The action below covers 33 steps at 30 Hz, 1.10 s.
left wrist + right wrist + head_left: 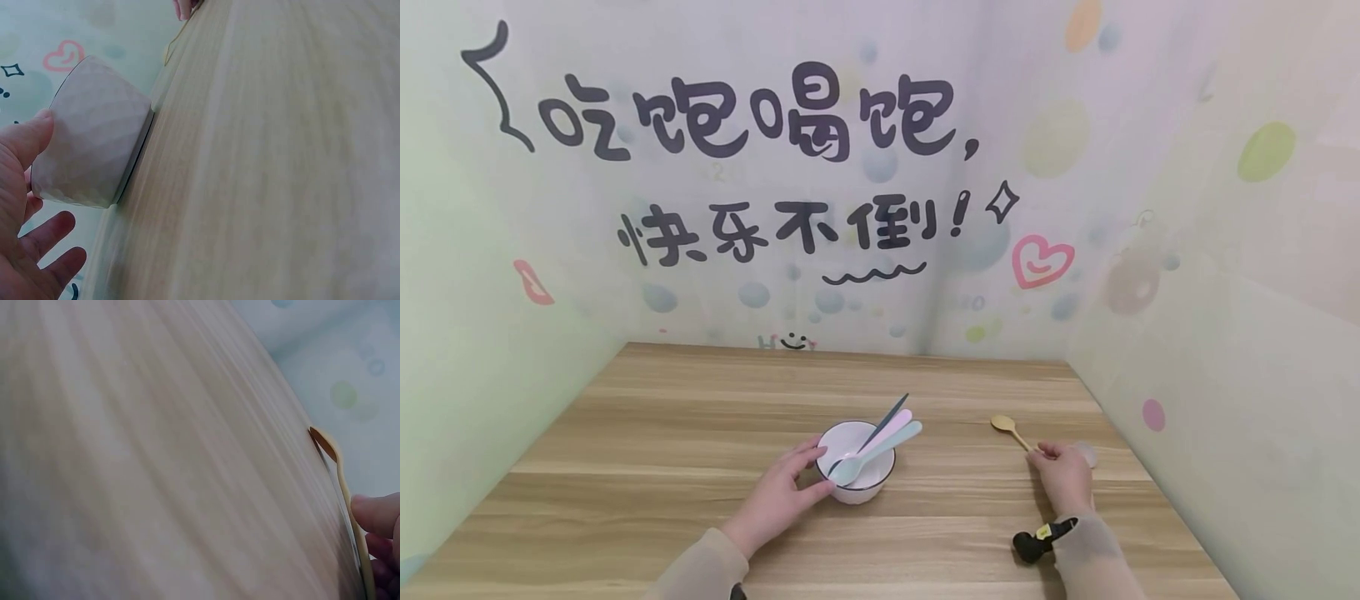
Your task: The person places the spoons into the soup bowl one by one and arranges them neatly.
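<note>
A white bowl (856, 495) with a dark rim stands upright on the table; its faceted outer wall (94, 131) shows in the left wrist view. My left hand (781, 498) holds it at its left side, thumb near the front rim and fingers further back. Inside lean a mint-green spoon (891, 442), a pink utensil (898, 422) and a dark slim utensil (889, 414), handles pointing up and right. At the right, my right hand (1066, 479) pinches the handle of a yellow spoon (1002, 423). The spoon's bowl end (324, 442) lies close to the tabletop in the right wrist view.
The wood-grain table (715, 383) meets a lettered back wall (850, 308) and a wall on either side. Beside the right hand lies a pale, round, translucent thing (1087, 453). A black wrist device (1033, 546) sits at the right sleeve.
</note>
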{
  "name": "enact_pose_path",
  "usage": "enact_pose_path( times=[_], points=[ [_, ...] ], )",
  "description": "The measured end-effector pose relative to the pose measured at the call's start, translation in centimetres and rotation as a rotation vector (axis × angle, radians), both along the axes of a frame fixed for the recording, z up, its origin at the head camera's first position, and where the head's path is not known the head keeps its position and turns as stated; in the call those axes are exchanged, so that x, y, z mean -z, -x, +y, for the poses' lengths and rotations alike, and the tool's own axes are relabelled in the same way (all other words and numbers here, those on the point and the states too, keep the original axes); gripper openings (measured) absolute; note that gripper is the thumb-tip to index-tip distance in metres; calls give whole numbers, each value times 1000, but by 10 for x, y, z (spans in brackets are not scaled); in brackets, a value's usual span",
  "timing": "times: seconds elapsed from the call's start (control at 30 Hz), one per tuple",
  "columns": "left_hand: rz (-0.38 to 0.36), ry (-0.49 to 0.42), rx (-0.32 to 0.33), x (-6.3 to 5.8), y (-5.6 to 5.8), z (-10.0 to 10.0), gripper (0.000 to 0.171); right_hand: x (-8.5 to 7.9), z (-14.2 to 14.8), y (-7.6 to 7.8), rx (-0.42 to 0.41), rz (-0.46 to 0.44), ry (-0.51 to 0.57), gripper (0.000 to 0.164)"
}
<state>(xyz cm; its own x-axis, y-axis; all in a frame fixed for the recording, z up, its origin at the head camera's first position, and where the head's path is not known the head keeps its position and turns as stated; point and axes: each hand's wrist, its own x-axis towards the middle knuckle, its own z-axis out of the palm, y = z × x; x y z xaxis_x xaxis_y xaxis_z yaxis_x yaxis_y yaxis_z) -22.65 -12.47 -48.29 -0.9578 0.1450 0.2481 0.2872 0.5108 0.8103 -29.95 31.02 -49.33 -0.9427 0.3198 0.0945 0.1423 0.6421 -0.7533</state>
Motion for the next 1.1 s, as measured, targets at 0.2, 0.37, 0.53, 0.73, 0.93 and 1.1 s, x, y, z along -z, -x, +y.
enact_pose_path(
  times=[0.2,0.37,0.53,0.73,0.93,1.1],
  points=[
    [4,-2,2,-1,-1,0,54,5,-3,1,24,24,-64,31],
    [10,-4,1,-1,-1,1,54,6,-3,1,14,12,-104,27],
    [6,0,4,0,-1,1,54,5,-4,-2,-11,-12,-98,25],
    [4,-7,5,1,0,1,54,2,-5,-4,-23,-34,-90,24],
    [-2,-27,4,4,2,1,54,0,-7,-3,-50,-40,-152,24],
    [-2,-26,2,3,2,1,54,-3,-9,-3,-61,-50,-181,23]
  ],
)
